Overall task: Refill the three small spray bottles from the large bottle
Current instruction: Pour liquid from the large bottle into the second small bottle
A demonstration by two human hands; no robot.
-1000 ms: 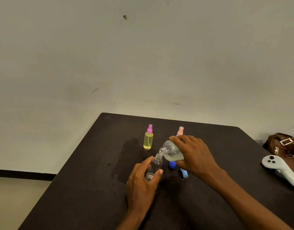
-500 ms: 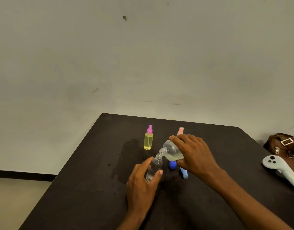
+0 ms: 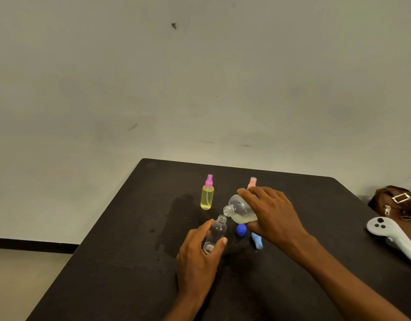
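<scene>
My left hand (image 3: 199, 256) grips a small clear uncapped bottle (image 3: 216, 232), tilted toward the right. My right hand (image 3: 271, 214) holds the large clear bottle (image 3: 240, 208) on its side, its open neck just above the small bottle's mouth; pale yellowish liquid lies in its lower part. A small spray bottle (image 3: 207, 193) full of yellow liquid, with a purple sprayer, stands behind. A pink-topped spray bottle (image 3: 252, 182) is mostly hidden behind my right hand. A blue cap (image 3: 241, 230) and a light blue sprayer head (image 3: 257, 241) lie on the black table (image 3: 121, 262).
A white handheld controller (image 3: 394, 237) lies at the table's right edge, in front of a brown bag (image 3: 396, 201). Wet stains darken the table left of the bottles. The table's left edge drops to the floor; a pale wall stands behind.
The hands and both bottles have barely moved; the large bottle stays tilted over the small one.
</scene>
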